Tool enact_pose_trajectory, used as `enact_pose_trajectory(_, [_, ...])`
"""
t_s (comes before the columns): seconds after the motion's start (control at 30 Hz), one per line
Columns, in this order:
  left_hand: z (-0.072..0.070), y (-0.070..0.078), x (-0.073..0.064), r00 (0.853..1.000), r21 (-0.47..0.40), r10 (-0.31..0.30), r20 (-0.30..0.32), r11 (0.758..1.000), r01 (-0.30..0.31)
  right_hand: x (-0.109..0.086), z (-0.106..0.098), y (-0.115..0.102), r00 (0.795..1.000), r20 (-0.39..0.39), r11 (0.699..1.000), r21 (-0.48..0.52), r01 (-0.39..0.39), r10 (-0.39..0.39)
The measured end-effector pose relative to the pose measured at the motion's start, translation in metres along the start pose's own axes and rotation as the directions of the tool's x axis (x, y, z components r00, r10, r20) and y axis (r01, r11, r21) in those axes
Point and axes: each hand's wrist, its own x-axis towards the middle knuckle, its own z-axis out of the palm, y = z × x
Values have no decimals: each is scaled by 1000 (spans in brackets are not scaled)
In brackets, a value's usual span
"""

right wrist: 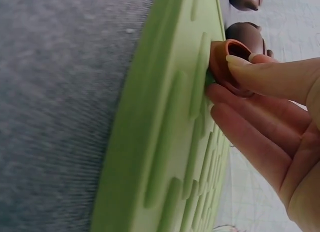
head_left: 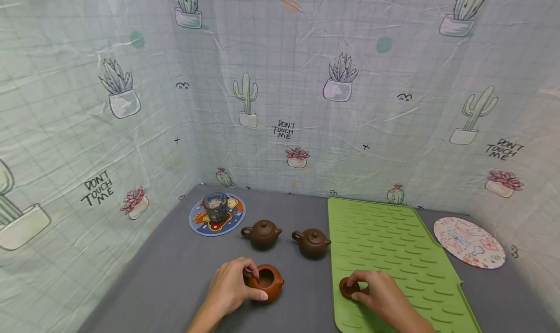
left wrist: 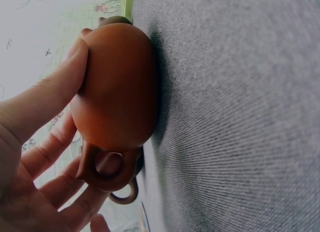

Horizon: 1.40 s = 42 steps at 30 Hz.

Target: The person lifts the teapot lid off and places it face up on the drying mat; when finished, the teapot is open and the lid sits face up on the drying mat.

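Observation:
My left hand (head_left: 231, 285) grips a reddish-brown clay teapot (head_left: 274, 289) by its rim, the thumb on the near side and fingers at the handle side. The teapot has no lid on, so its dark round opening shows; its base is on the grey cloth in the left wrist view. Over the green mat, my right hand (head_left: 379, 294) pinches a small reddish-brown teapot lid (right wrist: 219, 61) between thumb and fingers. The lid's hollow side faces up, at the mat's near left part. Its knob is hidden.
Two dark brown lidded teapots (head_left: 261, 236) (head_left: 313, 245) stand behind the held one. A dark glass (head_left: 216, 205) sits on a blue patterned round mat (head_left: 198, 226) at the back left. The ridged green mat (head_left: 372, 236) lies right, beside a pink-patterned round mat (head_left: 470, 243).

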Motion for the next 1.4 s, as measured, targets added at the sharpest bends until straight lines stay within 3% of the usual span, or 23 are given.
enact_pose_trajectory(1.1, [-3, 1, 0, 1000, 2, 2, 4, 1000, -2, 8, -2, -5, 999, 7, 997, -73, -32, 32])
enact_pose_trajectory(1.4, [-2, 5, 0, 1000, 71, 19, 1, 997, -19, 7, -2, -5, 999, -8, 995, -86, -48, 47])
